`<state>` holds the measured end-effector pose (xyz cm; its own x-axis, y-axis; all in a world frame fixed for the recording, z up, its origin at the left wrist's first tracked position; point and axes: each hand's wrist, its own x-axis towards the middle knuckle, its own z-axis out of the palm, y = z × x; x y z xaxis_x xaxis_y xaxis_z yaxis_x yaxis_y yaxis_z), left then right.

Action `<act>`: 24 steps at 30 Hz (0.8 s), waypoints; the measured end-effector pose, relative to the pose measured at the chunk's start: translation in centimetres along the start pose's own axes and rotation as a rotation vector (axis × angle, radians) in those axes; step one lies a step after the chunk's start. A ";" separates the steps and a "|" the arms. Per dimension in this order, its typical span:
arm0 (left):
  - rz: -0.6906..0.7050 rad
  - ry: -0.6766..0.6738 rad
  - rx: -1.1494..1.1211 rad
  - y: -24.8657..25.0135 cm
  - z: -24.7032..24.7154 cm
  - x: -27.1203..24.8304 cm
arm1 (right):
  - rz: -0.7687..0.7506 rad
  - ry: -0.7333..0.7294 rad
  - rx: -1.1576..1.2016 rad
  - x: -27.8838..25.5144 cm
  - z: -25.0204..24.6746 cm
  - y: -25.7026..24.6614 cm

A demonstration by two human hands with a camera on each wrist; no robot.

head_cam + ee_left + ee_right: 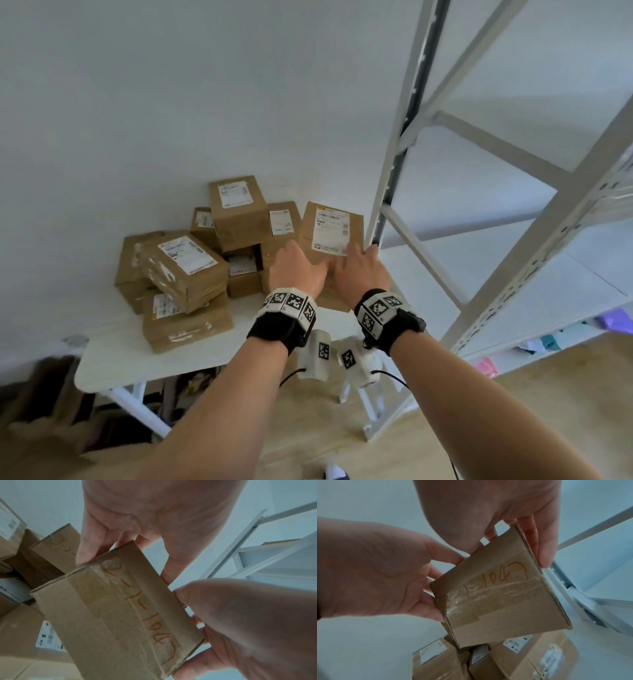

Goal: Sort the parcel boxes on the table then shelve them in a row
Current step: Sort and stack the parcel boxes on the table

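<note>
Hands, left [297,270] and right [359,270], grip one taped parcel box [330,233] above the surface [113,356]; shelf rack [513,240] beside.

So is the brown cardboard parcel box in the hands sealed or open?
Sealed. Clear tape runs unbroken across the closed flaps of the brown cardboard parcel box, over orange handwriting, as both wrist views show.

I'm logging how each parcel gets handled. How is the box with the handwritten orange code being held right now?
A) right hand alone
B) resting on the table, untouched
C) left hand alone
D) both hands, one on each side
D: the left hand and the right hand grip opposite sides of the box, lifted above the pile.
</note>
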<state>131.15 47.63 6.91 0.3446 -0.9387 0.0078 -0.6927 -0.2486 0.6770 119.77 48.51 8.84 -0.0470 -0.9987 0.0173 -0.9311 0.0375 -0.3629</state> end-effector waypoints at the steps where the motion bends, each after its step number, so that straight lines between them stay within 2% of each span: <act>1: -0.012 0.018 -0.016 0.2 -0.2 0.5 | -0.045 -0.008 -0.022 0.8 0.0 -0.2; 12: -0.019 0.335 -0.118 2.8 -4.5 8.0 | -0.292 0.110 0.169 10.6 -2.1 -5.5; 17: -0.043 0.493 -0.178 2.4 -6.7 10.5 | -0.464 0.123 0.257 13.9 -1.4 -8.8; 20: -0.009 0.572 -0.225 1.1 -7.9 11.5 | -0.541 0.124 0.292 15.2 -0.8 -11.4; 22: 0.009 0.540 -0.240 -0.1 -8.7 12.5 | -0.562 0.113 0.277 15.6 -0.3 -13.1; 24: -0.020 0.415 -0.187 -1.3 -9.5 13.6 | -0.563 0.076 0.234 16.1 0.5 -14.6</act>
<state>142.77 37.45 13.06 0.6078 -0.7497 0.2618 -0.5702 -0.1826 0.8010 132.79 31.86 13.94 0.3953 -0.8574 0.3295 -0.7165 -0.5123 -0.4735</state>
